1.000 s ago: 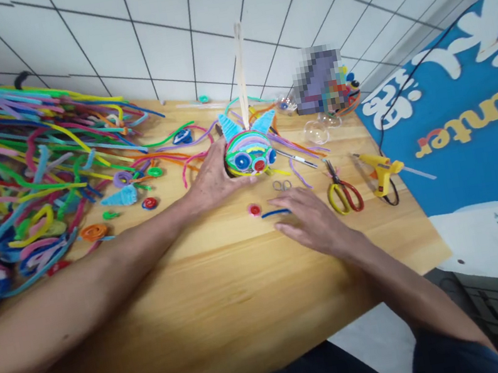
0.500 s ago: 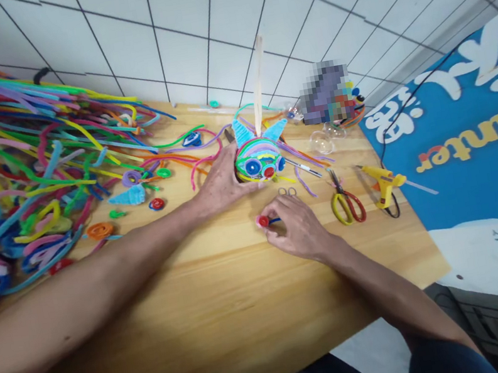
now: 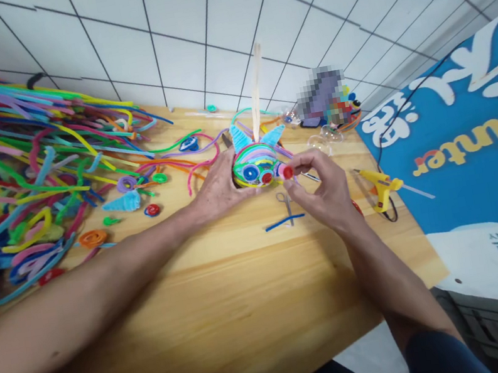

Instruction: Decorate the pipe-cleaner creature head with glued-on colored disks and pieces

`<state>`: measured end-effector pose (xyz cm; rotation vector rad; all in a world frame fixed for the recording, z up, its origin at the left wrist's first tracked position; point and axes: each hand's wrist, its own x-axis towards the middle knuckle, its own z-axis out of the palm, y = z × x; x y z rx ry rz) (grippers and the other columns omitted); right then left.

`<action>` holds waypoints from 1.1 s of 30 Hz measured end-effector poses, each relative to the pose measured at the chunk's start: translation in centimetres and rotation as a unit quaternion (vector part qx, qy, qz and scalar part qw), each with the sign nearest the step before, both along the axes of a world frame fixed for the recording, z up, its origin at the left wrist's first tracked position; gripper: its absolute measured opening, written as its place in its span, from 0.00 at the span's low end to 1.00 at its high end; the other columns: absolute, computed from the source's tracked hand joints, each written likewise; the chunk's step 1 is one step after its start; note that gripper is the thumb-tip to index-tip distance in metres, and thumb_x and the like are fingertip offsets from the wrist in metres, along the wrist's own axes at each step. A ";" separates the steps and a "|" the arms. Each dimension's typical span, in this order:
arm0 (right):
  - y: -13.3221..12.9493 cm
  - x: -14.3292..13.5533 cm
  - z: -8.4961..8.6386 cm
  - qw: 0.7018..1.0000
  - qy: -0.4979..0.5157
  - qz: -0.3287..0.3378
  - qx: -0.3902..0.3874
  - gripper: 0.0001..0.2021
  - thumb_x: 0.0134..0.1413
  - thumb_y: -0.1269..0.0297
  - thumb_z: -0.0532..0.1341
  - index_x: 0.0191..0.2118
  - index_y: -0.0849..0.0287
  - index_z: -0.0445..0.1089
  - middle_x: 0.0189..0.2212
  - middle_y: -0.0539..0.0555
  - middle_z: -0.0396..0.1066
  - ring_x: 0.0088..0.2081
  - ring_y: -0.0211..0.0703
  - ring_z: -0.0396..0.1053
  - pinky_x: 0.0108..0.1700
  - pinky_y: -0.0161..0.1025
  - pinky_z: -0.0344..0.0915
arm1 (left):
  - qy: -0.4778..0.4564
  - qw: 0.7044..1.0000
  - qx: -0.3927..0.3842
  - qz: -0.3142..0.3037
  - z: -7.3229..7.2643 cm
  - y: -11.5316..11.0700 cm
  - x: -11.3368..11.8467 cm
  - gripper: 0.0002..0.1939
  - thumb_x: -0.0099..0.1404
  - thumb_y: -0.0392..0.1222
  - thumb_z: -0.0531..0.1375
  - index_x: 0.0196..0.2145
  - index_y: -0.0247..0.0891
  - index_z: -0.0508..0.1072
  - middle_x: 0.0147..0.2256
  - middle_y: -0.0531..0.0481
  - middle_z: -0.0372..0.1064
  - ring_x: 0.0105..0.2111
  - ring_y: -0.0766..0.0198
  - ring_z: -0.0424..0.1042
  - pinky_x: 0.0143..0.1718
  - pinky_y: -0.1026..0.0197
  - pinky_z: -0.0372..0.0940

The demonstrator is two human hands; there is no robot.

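A round, striped pipe-cleaner head [image 3: 254,155] with light blue pointed ears, a blue eye and a red nose has a pale stick rising from its top. My left hand [image 3: 218,188] is wrapped round its left side. Between the thumb and index finger of my right hand [image 3: 323,187] is a red and pink coil [image 3: 285,171], held close against the head's right side, where it covers the other eye. Below lies a short blue pipe cleaner [image 3: 284,222] across small metal scissors [image 3: 287,202].
Many coloured pipe cleaners [image 3: 18,117] pile up at the left. Nearer are a red coil [image 3: 152,210], an orange coil [image 3: 93,238] and a light blue cone [image 3: 122,202]. A yellow glue gun [image 3: 381,185] lies at the right, beside a blue printed board [image 3: 482,185].
My right hand has moved up and right with the red and pink coil, to the head's side, and now covers most of the larger scissors. The blue pipe cleaner now lies free on the table.
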<state>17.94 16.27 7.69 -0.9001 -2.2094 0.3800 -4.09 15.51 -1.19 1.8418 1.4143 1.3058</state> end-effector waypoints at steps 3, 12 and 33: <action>1.5 -1.2 0.4 0.997 -0.031 -0.003 0.064 0.06 0.57 0.67 0.64 0.41 0.53 0.71 0.37 0.52 0.75 0.37 0.45 0.71 0.42 0.45 0.69 | 0.004 1.000 0.008 -0.002 -0.3 0.1 -0.1 0.42 0.55 0.56 0.74 0.61 0.42 0.63 0.59 0.41 0.69 0.58 0.45 0.70 0.59 0.45 0.68; 3.0 -2.5 -0.6 0.992 -0.094 -0.001 0.088 0.06 0.57 0.70 0.64 0.40 0.53 0.70 0.37 0.54 0.75 0.39 0.48 0.72 0.45 0.46 0.67 | -0.004 1.000 0.001 -0.005 -0.7 0.2 -0.1 0.40 0.57 0.57 0.73 0.60 0.42 0.64 0.59 0.41 0.69 0.58 0.46 0.71 0.58 0.46 0.69; 3.2 -2.6 -0.2 0.991 -0.089 0.034 0.090 0.08 0.58 0.72 0.62 0.42 0.53 0.73 0.37 0.54 0.75 0.41 0.49 0.71 0.46 0.47 0.69 | 0.007 1.000 -0.001 -0.006 -0.5 0.2 -0.3 0.41 0.56 0.57 0.74 0.60 0.42 0.63 0.59 0.41 0.68 0.59 0.46 0.70 0.59 0.47 0.68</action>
